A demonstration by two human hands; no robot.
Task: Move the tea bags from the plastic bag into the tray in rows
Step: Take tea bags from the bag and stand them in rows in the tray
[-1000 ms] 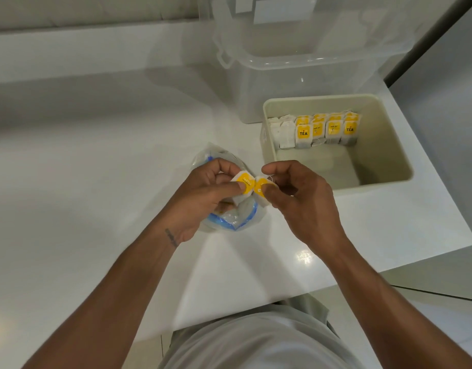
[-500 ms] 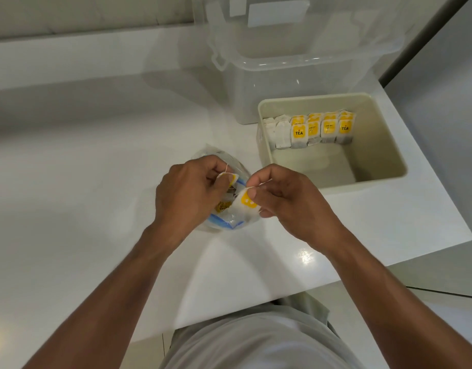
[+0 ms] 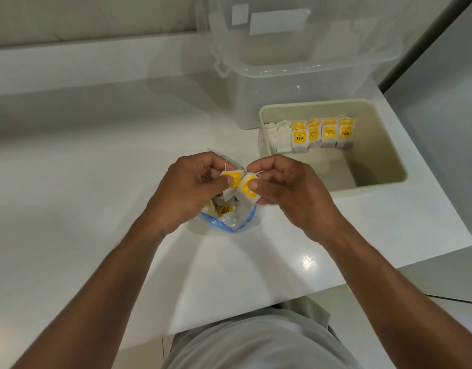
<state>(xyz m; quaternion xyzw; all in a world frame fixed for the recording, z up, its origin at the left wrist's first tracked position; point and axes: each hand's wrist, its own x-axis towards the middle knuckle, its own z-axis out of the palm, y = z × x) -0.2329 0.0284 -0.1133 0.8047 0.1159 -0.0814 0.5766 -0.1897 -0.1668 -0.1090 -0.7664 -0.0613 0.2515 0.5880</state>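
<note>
When parting two tea bags over the plastic bag (image 3: 229,222), ease apart slowly to free the crossed strings without snapping; pinch the paper body rather than pulling on the thread.

Head view: left hand (image 3: 187,190) at centre, thumb and curled fingers pinching the first tea bag (image 3: 231,178). Right hand (image 3: 290,195) just beside it, thumb pressed on the second tea bag (image 3: 247,191), fingers curled beneath. Knuckles up, wrists turned inward, forearms converging from the lower corners. Held pair touching or nearly so, directly above the bag mouth, with more tea bags inside. Farther right on the white counter (image 3: 83,169), the tray (image 3: 368,187), with a row of tea bags (image 3: 322,134) along its far wall, yellow tags up. Clear bin (image 3: 296,83) behind. Best placed next, by judgement, snug against that row.
</note>
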